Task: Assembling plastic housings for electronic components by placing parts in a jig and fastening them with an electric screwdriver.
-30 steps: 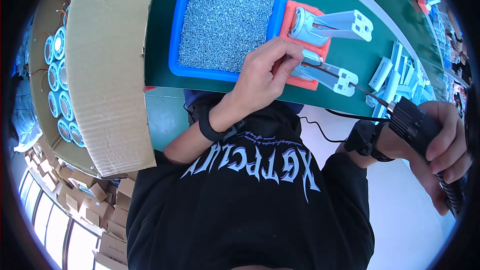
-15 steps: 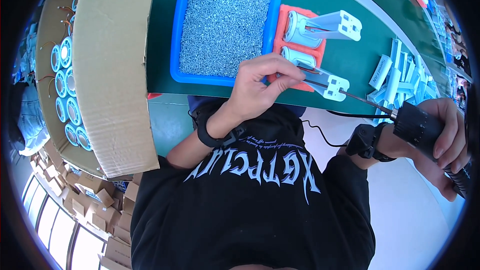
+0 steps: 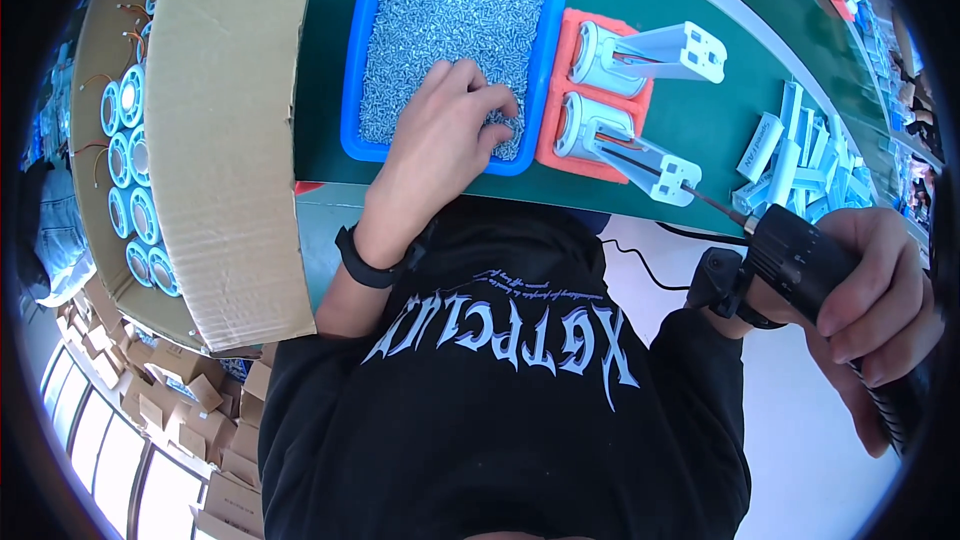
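My left hand is over the blue tray, its bent fingers among the small silver screws. Its thumb and forefinger are a little apart, with nothing visible between them. My right hand is wrapped round a black electric screwdriver. The long thin bit passes through the end of a white bracket and points along it to a white cylindrical housing. That housing lies in a red foam holder. Beside it in the holder is a second housing with a like bracket.
A large cardboard box stands at the left, with several round motors and wires inside. Loose white plastic pieces are piled on the green table at the right. A black cable hangs below the table edge.
My left hand has left the bracket and bit and moved left into the screws. The screwdriver has shifted slightly left, its bit still through the bracket.
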The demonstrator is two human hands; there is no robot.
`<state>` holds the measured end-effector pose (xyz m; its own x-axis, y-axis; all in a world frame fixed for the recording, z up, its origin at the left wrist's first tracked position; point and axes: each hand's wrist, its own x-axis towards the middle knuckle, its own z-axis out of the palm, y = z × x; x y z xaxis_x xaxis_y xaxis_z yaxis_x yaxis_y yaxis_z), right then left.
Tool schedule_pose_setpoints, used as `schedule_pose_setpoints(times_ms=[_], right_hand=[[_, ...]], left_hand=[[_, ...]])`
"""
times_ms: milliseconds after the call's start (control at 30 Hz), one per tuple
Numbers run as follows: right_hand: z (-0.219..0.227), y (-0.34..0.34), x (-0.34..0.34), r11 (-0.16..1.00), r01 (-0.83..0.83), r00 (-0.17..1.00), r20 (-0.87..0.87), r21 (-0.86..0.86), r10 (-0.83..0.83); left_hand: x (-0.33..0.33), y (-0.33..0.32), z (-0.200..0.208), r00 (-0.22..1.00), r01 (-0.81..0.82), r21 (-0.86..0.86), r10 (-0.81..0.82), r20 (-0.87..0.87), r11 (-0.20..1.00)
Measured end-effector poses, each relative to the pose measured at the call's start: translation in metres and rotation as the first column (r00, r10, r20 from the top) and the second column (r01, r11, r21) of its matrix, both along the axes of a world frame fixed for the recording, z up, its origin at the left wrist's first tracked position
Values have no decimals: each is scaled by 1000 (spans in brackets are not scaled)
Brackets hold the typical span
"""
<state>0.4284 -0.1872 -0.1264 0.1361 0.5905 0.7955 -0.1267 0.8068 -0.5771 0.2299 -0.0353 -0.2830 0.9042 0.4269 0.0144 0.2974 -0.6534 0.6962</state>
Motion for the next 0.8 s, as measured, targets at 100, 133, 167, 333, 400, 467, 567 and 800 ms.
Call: schedule_pose_setpoints(times_ms=[100, 133, 167, 333, 400, 467, 567, 800], right_hand=[[-4, -14, 10, 994, -31, 996, 80, -108, 40], [-4, -14, 10, 993, -22, 995, 93, -112, 32], [-3, -15, 10, 993, -13, 994, 105, -115, 25], [-2, -15, 8, 992, 17, 986, 169, -123, 4], [-2, -15, 7, 992, 26, 981, 196, -123, -1], [-3, -14, 6, 992, 33, 975, 222, -123, -5], [-7, -8, 5, 999, -13, 978, 207, -44, 22], [-8, 1, -1, 998, -61, 973, 221, 11, 57]], left_hand=[[0, 2, -1, 999, -15, 1, 15, 33, 1000], [1, 3, -1, 999, -17, -3, 17, 51, 1000], [3, 4, -2, 999, -15, -6, 15, 51, 1000], [7, 11, -2, 980, -34, -106, 54, 189, 994], [9, 8, 0, 971, -57, -262, 114, 208, 963], [13, 5, 4, 961, -54, -274, 125, 247, 960], [19, -5, 9, 936, -45, -297, 144, 321, 954], [33, -29, 4, 863, 30, -383, 169, 477, 923]])
